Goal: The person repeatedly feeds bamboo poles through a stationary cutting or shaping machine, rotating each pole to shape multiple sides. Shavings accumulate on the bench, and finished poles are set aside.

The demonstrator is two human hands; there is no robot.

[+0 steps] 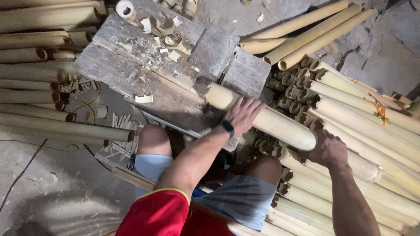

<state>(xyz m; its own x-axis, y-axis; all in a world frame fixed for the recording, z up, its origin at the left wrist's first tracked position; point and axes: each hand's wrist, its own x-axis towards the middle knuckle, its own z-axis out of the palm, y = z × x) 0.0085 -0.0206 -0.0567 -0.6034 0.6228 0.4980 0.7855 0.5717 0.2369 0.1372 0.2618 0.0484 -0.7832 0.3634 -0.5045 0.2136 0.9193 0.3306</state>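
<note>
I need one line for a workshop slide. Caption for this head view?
Left hand and right hand steady a bamboo pole across a worn wooden block.

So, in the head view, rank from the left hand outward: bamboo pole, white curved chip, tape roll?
1. Bamboo pole: directly under the left hand.
2. White curved chip: on the wooden block, further left.
3. Tape roll: block's far top corner.
</note>
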